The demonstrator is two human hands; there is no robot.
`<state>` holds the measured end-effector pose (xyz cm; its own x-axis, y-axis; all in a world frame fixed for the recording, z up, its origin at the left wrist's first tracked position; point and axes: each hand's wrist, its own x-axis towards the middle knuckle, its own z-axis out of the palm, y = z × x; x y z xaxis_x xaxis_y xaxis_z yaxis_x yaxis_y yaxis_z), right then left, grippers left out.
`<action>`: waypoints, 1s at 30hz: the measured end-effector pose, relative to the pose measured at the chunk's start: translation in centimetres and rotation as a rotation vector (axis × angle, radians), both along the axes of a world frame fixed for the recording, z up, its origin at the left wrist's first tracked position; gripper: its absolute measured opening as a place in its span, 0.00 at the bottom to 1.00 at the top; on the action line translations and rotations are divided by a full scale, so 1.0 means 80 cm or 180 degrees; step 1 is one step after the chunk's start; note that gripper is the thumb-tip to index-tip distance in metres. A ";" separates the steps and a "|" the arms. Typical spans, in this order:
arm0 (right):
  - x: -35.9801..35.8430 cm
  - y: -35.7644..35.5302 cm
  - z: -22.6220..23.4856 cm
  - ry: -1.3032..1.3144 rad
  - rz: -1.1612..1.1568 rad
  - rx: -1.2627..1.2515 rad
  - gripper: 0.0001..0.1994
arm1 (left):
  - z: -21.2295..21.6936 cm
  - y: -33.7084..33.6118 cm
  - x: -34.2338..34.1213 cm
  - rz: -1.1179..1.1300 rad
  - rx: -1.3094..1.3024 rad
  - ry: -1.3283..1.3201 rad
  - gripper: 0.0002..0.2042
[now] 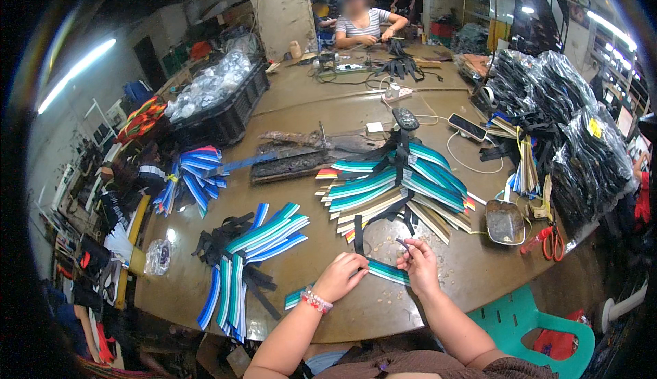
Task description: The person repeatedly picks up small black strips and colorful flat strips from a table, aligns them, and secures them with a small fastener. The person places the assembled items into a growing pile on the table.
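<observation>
A teal, white and dark striped webbing strap (388, 271) runs along the near edge of the table, under both my hands. My left hand (340, 276), with a beaded bracelet at its wrist, is closed on the strap, fingertips pinched at its upper edge. My right hand (420, 267) is closed over the strap's right part, thumb and forefinger pinching a small dark piece too small to name. Just beyond lies a fanned pile of teal and tan striped straps (424, 184) with black webbing ends. Another bundle of blue and teal straps (267, 238) lies left of my left hand.
A metal tray (505, 223) and orange-handled scissors (553, 244) sit at the right. Behind the pile are a dark wooden block (291, 163) and a phone (467, 127). A black crate (226, 108) stands left, plastic-wrapped bundles (547, 91) right. A person (366, 26) works across the table.
</observation>
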<state>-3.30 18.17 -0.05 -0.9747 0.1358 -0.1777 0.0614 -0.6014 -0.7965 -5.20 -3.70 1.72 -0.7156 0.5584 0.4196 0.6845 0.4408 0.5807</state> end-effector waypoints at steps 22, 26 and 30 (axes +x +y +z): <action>0.011 0.031 0.030 0.0302 -0.0213 0.0924 0.09 | -0.006 -0.002 -0.001 -0.0017 0.0052 -0.0051 0.06; 0.019 0.131 0.056 0.0709 -0.1666 0.1484 0.10 | -0.006 -0.003 -0.001 -0.0019 0.0030 -0.0118 0.05; 0.047 0.206 0.039 0.1407 -0.3005 0.1791 0.07 | -0.004 -0.002 -0.001 -0.0020 0.0051 -0.0149 0.04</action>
